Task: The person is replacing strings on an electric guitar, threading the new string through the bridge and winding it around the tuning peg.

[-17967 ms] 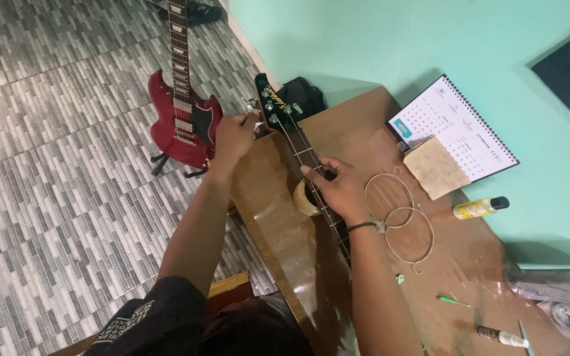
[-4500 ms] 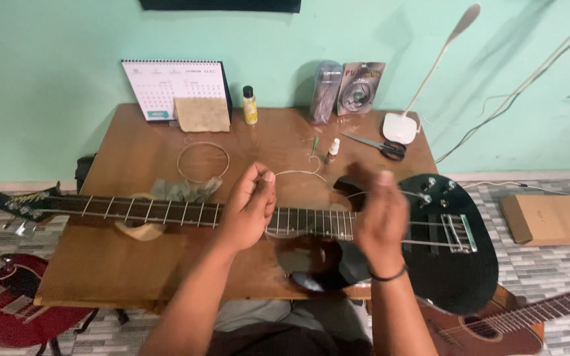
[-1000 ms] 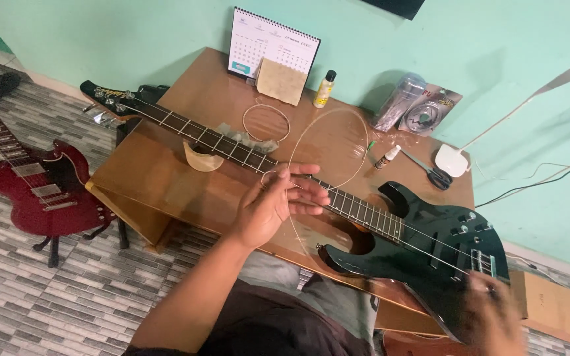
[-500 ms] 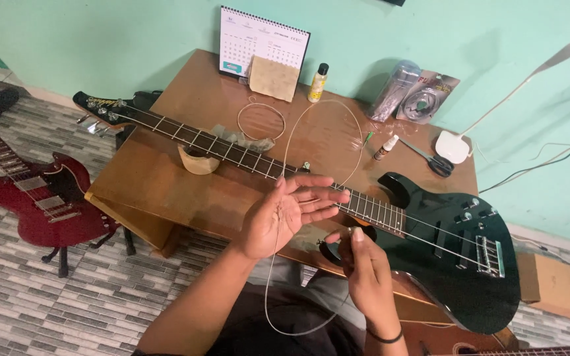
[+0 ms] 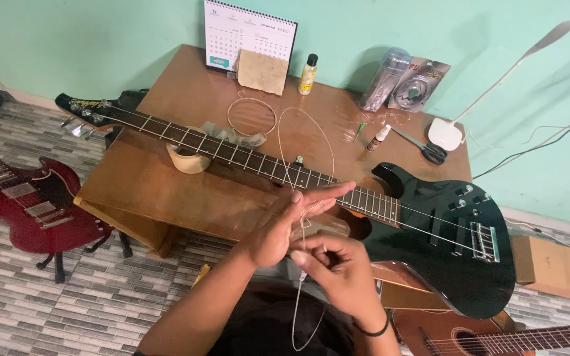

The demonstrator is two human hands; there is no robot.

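A dark green electric guitar point(image 5: 443, 244) lies across the wooden table point(image 5: 186, 99), its neck point(image 5: 232, 155) resting on a small wooden cradle point(image 5: 188, 160). My left hand point(image 5: 285, 221) hovers over the table's near edge with fingers stretched flat, a thin guitar string point(image 5: 311, 132) running across them. My right hand point(image 5: 341, 270) sits just below it, pinching the same string, whose loose end point(image 5: 298, 316) hangs down toward my lap. The string loops up over the neck onto the table.
A desk calendar point(image 5: 249, 33), small yellow bottle point(image 5: 307, 74), coiled string point(image 5: 252, 117), string packets point(image 5: 404, 86), scissors point(image 5: 427, 148) and white lamp base point(image 5: 445, 134) sit on the table. A red guitar point(image 5: 21, 198) stands at left, an acoustic guitar point(image 5: 496, 336) at lower right.
My right hand has come in from the guitar body to just under my left hand and taken the string. The view has shifted slightly; the guitar lies as before.
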